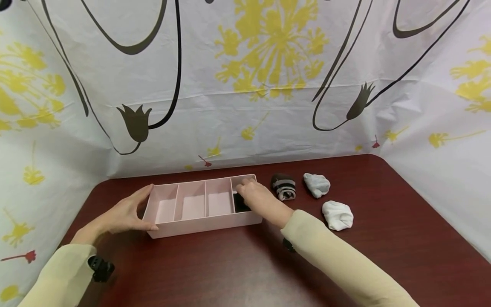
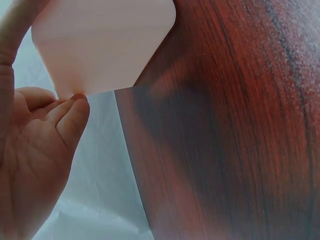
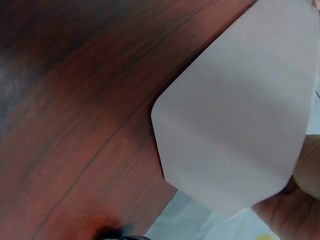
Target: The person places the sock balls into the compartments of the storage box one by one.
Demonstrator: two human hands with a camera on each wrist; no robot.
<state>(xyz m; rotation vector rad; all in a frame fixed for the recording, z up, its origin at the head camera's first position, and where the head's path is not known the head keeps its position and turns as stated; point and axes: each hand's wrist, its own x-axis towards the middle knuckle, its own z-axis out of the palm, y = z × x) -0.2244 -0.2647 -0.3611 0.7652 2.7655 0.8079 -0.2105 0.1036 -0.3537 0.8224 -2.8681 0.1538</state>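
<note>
Three cloth bundles lay right of our pink divided box (image 1: pixel 207 224).
On the dark red table (image 1: pixel 215 273), our left hand (image 1: pixel 124 213) gripped the box's left end between thumb and fingers. Our right hand (image 1: pixel 261 199) reached into the rightmost compartment over a black item (image 1: pixel 240 203), its fingertips hidden; we couldn't tell whether they pinched it. The striped bundle (image 1: pixel 284 186) sat nearest the box, the grey one (image 1: pixel 317 184) beyond, the white one (image 1: pixel 337 215) nearer us.

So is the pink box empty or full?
Partly filled: in the head view, the box has something black in its rightmost compartment, where the right hand reaches in; the other three compartments look empty.
</note>
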